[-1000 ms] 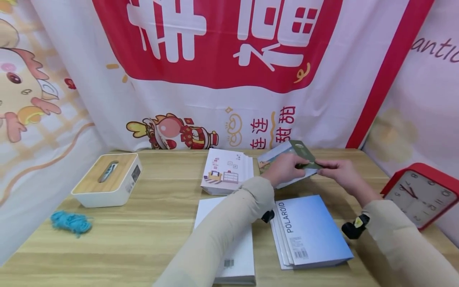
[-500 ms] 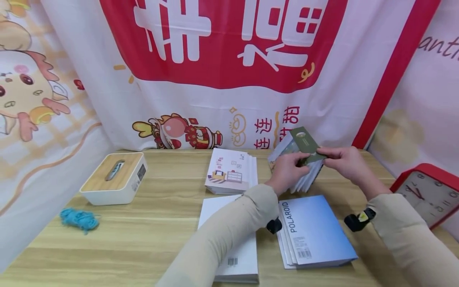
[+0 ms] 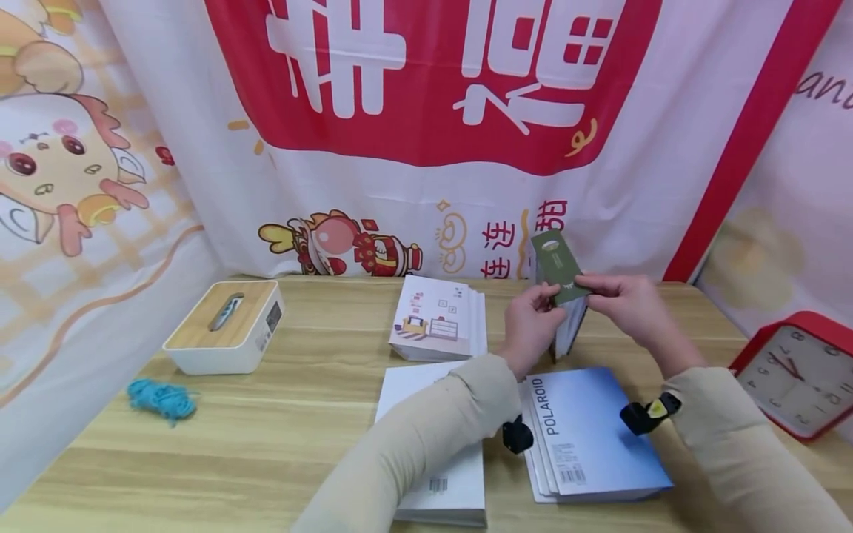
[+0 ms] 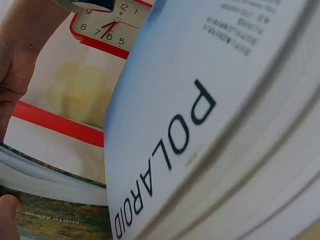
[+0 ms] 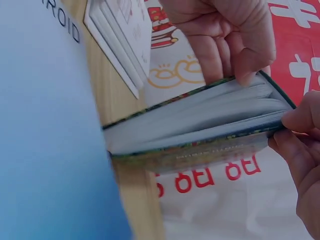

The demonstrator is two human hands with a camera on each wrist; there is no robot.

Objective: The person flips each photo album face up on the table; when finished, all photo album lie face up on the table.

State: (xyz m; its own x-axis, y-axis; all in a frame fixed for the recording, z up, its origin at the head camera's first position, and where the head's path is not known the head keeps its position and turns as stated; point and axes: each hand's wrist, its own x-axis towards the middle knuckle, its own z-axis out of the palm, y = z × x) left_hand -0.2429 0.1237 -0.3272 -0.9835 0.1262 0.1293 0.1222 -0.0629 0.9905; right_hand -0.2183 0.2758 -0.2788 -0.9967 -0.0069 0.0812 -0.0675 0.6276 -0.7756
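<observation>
A cartoon-printed cloth [image 3: 67, 178] fills the upper left of the frame. Below it, toward the lower left of the tabletop [image 3: 220, 459], lies a bundle of blue yarn [image 3: 163, 400], just beside a white tissue box [image 3: 226, 326] with a wood-toned lid. A red-and-white banner [image 3: 433, 81] hangs across the top. At center, a stack of illustrated albums [image 3: 433, 318] sits behind a white book [image 3: 453, 474], which lies partly beneath a cream sleeve [image 3: 426, 414] in the lower center.

Right of the illustrated stack, a person's left hand [image 3: 533, 326] has its grip closed, thumb and fingers pinching one edge of a green album [image 3: 563, 266]. The album is held up on end right of center, green spine uppermost and its pages fanned slightly apart; whether its lower end touches the tabletop cannot be told. The right hand [image 3: 620, 307], its grip also closed, pinches the opposite edge of the spine. Nearer the camera, at lower right of center, lie Polaroid albums [image 3: 606, 437], overlapping with the blue cover on top. A red clock [image 3: 796, 377] stands at the right edge.
</observation>
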